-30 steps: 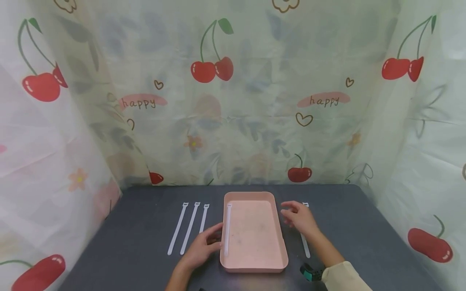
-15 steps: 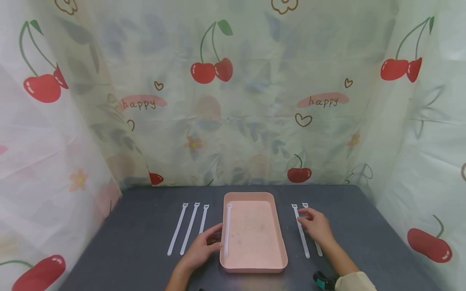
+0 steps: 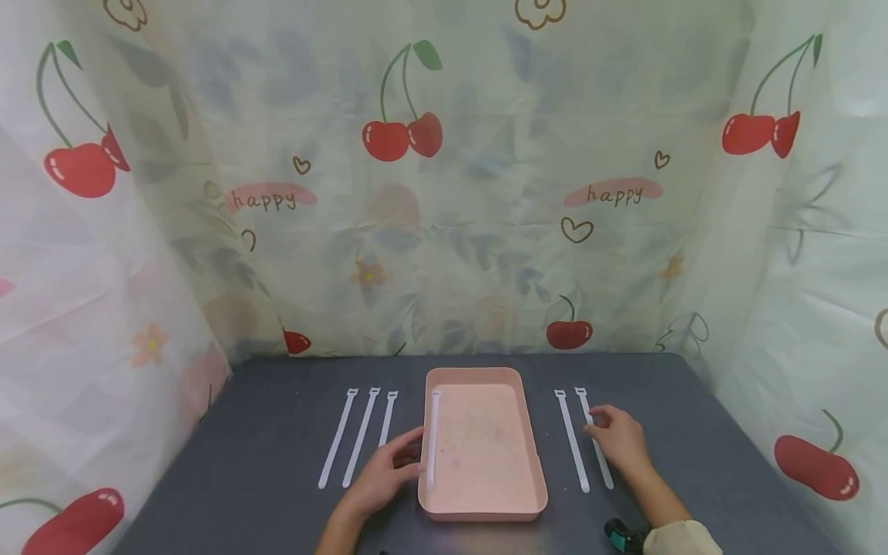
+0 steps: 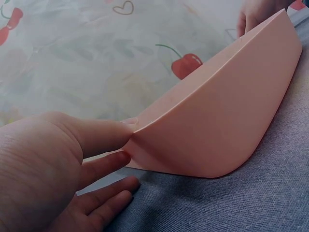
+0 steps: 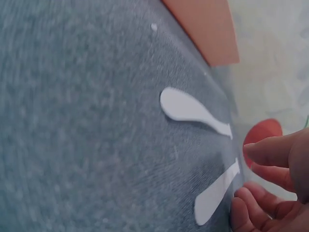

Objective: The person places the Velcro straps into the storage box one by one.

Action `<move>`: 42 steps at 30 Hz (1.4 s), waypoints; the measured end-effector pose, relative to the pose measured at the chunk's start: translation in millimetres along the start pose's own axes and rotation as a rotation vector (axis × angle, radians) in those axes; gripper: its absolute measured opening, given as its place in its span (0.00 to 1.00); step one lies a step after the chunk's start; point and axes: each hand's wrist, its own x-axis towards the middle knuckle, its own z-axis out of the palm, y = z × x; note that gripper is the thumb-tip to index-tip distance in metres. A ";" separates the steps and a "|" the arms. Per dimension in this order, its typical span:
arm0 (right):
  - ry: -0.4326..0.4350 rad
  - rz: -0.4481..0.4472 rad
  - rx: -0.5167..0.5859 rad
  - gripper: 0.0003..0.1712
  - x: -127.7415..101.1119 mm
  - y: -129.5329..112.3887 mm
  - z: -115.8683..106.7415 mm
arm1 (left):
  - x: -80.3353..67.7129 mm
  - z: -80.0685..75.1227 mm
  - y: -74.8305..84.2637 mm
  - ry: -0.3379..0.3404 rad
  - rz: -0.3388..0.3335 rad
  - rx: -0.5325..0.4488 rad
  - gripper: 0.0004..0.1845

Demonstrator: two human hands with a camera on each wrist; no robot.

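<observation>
My left hand [image 3: 380, 472] rests at the left rim of a pink tray [image 3: 489, 509]. In the left wrist view, the digits of this hand [image 4: 53, 159] touch the tray wall [image 4: 217, 111] near its corner, the others spread below. Inside the tray, along its left side, lies one white cable tie [image 3: 433, 443]. Two more white ties lie right of the tray, an inner one [image 3: 572, 443] and an outer one [image 3: 600, 455]. My right hand [image 3: 620, 439] is at the outer tie, fingers bent loosely with nothing between them; the right wrist view shows its fingertips [image 5: 251, 150] beside the tie heads.
Left of the tray, several white ties [image 3: 336, 439] lie side by side on the dark grey cloth [image 3: 264, 455], one partly hidden by the left hand. A cherry-patterned curtain [image 3: 451, 254] encloses the back and sides. A black wrist device [image 3: 624, 536] sits on the right arm.
My right hand has moved right, from beside the tray past the inner tie to the outer one, uncovering both. My left hand and the tray stay where they were.
</observation>
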 end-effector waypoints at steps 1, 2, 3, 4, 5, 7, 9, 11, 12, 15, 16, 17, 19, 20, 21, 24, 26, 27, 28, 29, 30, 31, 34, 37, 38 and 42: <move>0.000 0.001 -0.006 0.18 0.4 1.8 -0.1 | 0.0 0.0 -0.1 0.000 0.001 -0.001 0.31; 0.000 0.003 -0.013 0.18 0.8 3.5 0.0 | 0.1 0.1 -0.1 -0.001 0.002 -0.006 0.32; -0.001 0.009 -0.013 0.19 1.3 5.0 0.1 | 0.2 0.0 0.0 -0.001 0.004 -0.009 0.32; -0.003 0.017 -0.012 0.19 1.9 6.2 0.2 | 0.3 0.0 0.0 -0.002 0.004 -0.013 0.32; -0.004 0.025 -0.014 0.20 2.5 7.0 0.3 | 0.4 -0.1 -0.1 -0.002 0.006 -0.020 0.32; -0.006 0.036 -0.016 0.20 4.2 7.8 0.7 | 0.7 0.0 -1.0 -0.003 0.010 -0.030 0.32; -0.013 0.052 -0.018 0.21 5.8 7.8 1.0 | 0.9 -0.1 -1.4 -0.003 0.011 -0.033 0.32; -0.024 0.069 -0.025 0.21 6.8 6.9 1.0 | 1.0 -0.2 -2.0 -0.004 0.012 -0.031 0.32; -0.030 0.079 -0.026 0.22 7.2 6.3 1.1 | 1.2 -0.2 -2.5 -0.004 0.011 -0.027 0.32; -0.039 0.102 -0.037 0.23 8.4 5.6 1.9 | 1.5 -0.5 -3.2 -0.004 0.017 -0.016 0.32; -0.043 0.106 -0.040 0.23 8.7 5.4 2.1 | 1.5 -0.5 -3.1 -0.004 0.020 -0.014 0.32; -0.044 0.111 -0.045 0.23 9.2 5.4 2.3 | 0.2 -0.7 1.4 -0.006 0.021 -0.017 0.31; -0.044 0.107 -0.053 0.24 10.0 5.6 2.6 | -0.6 -0.7 5.3 -0.009 0.022 -0.026 0.31; -0.047 0.107 -0.054 0.24 10.1 5.6 2.6 | -0.6 -0.7 5.4 -0.010 0.021 -0.024 0.31; -0.048 0.105 -0.055 0.24 10.3 5.7 2.5 | -0.7 -0.6 5.5 -0.011 0.022 -0.022 0.31; -0.051 0.105 -0.055 0.24 10.1 4.8 1.8 | 0.5 -0.3 0.5 -0.009 0.020 -0.005 0.31; -0.057 0.114 -0.058 0.24 9.8 4.0 1.8 | 1.0 -0.2 -4.0 -0.002 0.025 0.017 0.31; -0.058 0.116 -0.060 0.24 10.0 3.7 1.9 | 0.8 -0.4 -4.4 -0.003 0.033 0.022 0.31; -0.061 0.122 -0.059 0.24 9.8 3.2 1.9 | 0.8 -0.4 -4.8 -0.001 0.031 0.022 0.31; -0.063 0.127 -0.060 0.24 9.7 3.2 2.1 | 0.7 -0.5 -4.9 -0.001 0.033 0.024 0.31; -0.065 0.130 -0.061 0.24 9.6 3.0 2.2 | 0.8 -0.5 -5.0 -0.002 0.030 0.024 0.31; -0.066 0.131 -0.063 0.24 9.7 3.1 2.4 | 0.9 -0.4 -5.2 -0.003 0.031 0.024 0.31; -0.070 0.129 -0.067 0.24 9.3 3.0 2.2 | 0.9 -0.1 -4.3 -0.004 0.018 0.014 0.31; -0.076 0.120 -0.071 0.24 9.3 4.2 1.9 | 0.9 -0.2 -4.1 -0.008 0.020 0.008 0.31; -0.080 0.117 -0.065 0.25 9.2 4.7 1.8 | 1.0 -0.2 -4.1 -0.008 0.018 0.005 0.31; -0.080 0.089 -0.039 0.28 8.7 8.6 2.8 | 1.5 -0.7 -3.2 -0.007 0.008 0.002 0.31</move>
